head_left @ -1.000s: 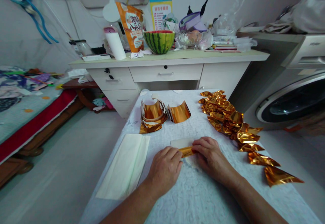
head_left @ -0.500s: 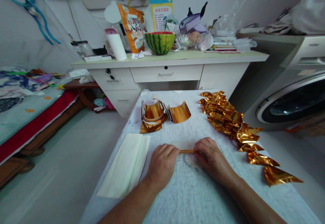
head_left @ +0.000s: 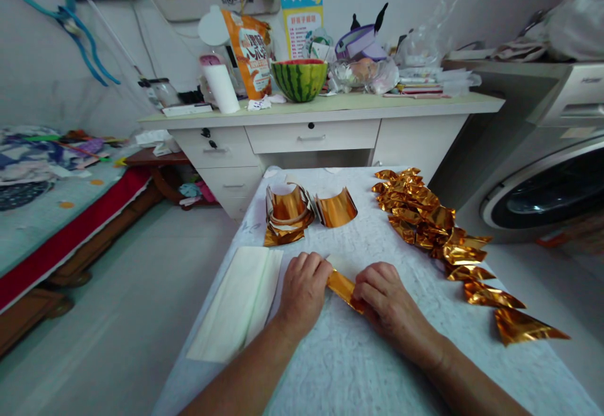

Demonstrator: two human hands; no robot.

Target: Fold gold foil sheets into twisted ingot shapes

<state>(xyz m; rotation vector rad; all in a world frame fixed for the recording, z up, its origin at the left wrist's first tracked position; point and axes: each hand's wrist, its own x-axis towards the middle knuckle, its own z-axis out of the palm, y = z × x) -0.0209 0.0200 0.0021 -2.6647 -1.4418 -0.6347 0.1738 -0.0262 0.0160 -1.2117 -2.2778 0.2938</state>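
Observation:
Between my hands a narrow folded strip of gold foil paper [head_left: 345,289] lies at a slant, its shiny side showing. My left hand [head_left: 306,284] pinches its upper left end with closed fingers. Closed around the lower right end is my right hand [head_left: 389,296], its fingertips pressed on the strip. Part of a pale sheet [head_left: 338,263] shows just behind the strip. Left of my left hand lies a stack of pale yellowish paper [head_left: 240,303]. Beyond my hands sit a curled stack of gold foil sheets [head_left: 289,211] and a single curved gold sheet [head_left: 336,208].
Folded gold foil pieces [head_left: 425,221] run in an overlapping row down the right side of the cloth-covered table [head_left: 340,365]. Behind stands a white desk [head_left: 311,133] with a cut watermelon [head_left: 299,81]. A washing machine [head_left: 566,120] is at right, a bed [head_left: 70,214] at left.
The strip, earlier thin and level between my hands, now slants down to the right with more of its gold face showing. My right hand has shifted slightly toward me.

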